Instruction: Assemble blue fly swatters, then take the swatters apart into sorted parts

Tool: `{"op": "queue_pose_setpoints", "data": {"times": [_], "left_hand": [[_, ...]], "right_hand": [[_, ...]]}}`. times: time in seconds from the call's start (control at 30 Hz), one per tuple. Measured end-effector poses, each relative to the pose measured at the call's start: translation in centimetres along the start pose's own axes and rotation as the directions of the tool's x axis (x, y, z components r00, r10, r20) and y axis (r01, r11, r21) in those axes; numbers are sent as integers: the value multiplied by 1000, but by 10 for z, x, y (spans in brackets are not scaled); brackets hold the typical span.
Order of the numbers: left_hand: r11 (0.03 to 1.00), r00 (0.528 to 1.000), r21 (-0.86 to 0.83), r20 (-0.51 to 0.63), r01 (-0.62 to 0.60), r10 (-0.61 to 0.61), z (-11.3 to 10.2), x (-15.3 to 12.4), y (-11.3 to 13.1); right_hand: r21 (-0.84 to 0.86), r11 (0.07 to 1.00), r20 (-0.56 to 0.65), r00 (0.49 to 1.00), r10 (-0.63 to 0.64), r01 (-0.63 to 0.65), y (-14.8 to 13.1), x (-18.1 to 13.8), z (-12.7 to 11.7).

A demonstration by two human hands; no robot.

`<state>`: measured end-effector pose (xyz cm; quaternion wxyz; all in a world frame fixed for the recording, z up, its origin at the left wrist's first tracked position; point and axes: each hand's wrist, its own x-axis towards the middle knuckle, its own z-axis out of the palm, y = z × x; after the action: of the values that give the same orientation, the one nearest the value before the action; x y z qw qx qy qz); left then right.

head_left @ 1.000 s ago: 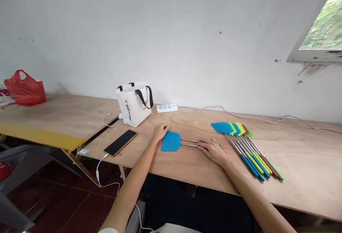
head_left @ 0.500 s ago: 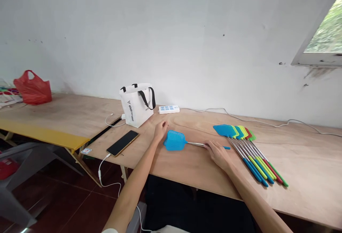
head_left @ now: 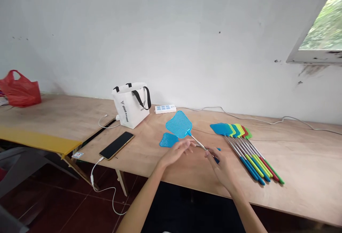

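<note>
My right hand (head_left: 221, 164) grips a blue fly swatter (head_left: 179, 124) near the handle end of its metal shaft. Its mesh head is lifted and tilted up, pointing away to the left. Close below the shaft is my left hand (head_left: 176, 152), fingers apart and holding nothing that I can see. A second blue fly swatter (head_left: 168, 140) lies flat beneath, its shaft partly hidden by my hands. To the right, several fly swatters (head_left: 221, 129) in blue, yellow-green, red and green lie fanned in an overlapping row, handles toward me.
A phone (head_left: 117, 145) on a charging cable lies at the left. Behind it stands a white tote bag (head_left: 133, 110), beside a power strip (head_left: 165, 109) whose cord runs along the wall. A red plastic bag (head_left: 22, 92) sits on the adjoining table (head_left: 72, 112).
My right hand has raised the upper blue swatter off the one beneath, tilting its head up. My left hand has moved right and nearer, toward the shaft. The view has shifted slightly right.
</note>
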<state>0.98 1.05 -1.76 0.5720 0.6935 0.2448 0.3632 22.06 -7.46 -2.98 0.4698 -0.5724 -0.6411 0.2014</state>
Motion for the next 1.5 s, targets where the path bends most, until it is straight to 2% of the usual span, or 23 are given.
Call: {"op": "queue_pose_setpoints", "data": {"times": [0.07,0.23,0.3,0.4,0.47,0.53,0.63,0.77,0.8,0.9,0.93,1.1,1.17,1.2,1.27,1.3,1.33,1.43,1.5], "left_hand": [[998,997,-28,-49,-54,53,21,2,-1],[988,939,-23,-316,-152,137,51,8,-10],[987,912,-21,-386,-159,139,56,8,-12],[982,865,-60,-485,-177,126,55,10,-15],[972,808,-109,-580,-207,107,45,12,-15],[951,719,-166,-691,-260,75,27,14,-12],[928,630,-170,-772,-330,83,-10,12,-5],[912,514,-167,-856,-375,55,-56,1,6],[918,512,-182,-859,-353,27,-64,-1,8],[946,585,-178,-811,-269,14,-72,-5,11],[950,595,-162,-803,-267,30,-70,-4,11],[945,533,-125,-844,-301,58,-57,2,13],[950,534,-124,-844,-286,51,-51,5,14],[955,551,-120,-833,-272,52,-46,6,13],[965,622,-110,-781,-239,65,-28,8,12],[972,686,-112,-725,-205,61,-15,9,11],[973,729,-124,-682,-194,58,-1,9,10],[976,839,-141,-541,-165,63,47,7,6],[981,894,-134,-442,-139,67,71,4,6]], "right_hand": [[13,1000,31,999,-14,13,-9,-2,7],[21,1000,47,999,-7,6,-12,-6,26],[-37,999,61,998,-24,26,-10,-6,29],[-228,970,76,995,-69,85,-3,-6,25],[-369,921,72,992,-102,122,2,-5,17],[-458,874,84,987,-138,161,10,-3,3],[-488,852,105,982,-159,190,24,2,-24],[-449,876,58,984,-169,177,49,8,-65],[-447,876,48,983,-179,181,55,8,-72],[-426,897,21,992,-124,121,67,8,-87],[-421,902,8,994,-107,100,70,8,-90],[-422,901,-9,994,-110,96,70,9,-101],[-449,890,-36,993,-113,85,67,10,-102],[-456,885,-45,991,-123,89,64,10,-100],[-448,884,-23,987,-159,132,56,10,-88],[-430,888,-9,983,-185,163,50,9,-79],[-414,890,21,979,-204,194,44,8,-66],[-369,900,23,970,-241,232,25,1,-25],[-318,921,-6,971,-238,224,14,-5,-1]]}}
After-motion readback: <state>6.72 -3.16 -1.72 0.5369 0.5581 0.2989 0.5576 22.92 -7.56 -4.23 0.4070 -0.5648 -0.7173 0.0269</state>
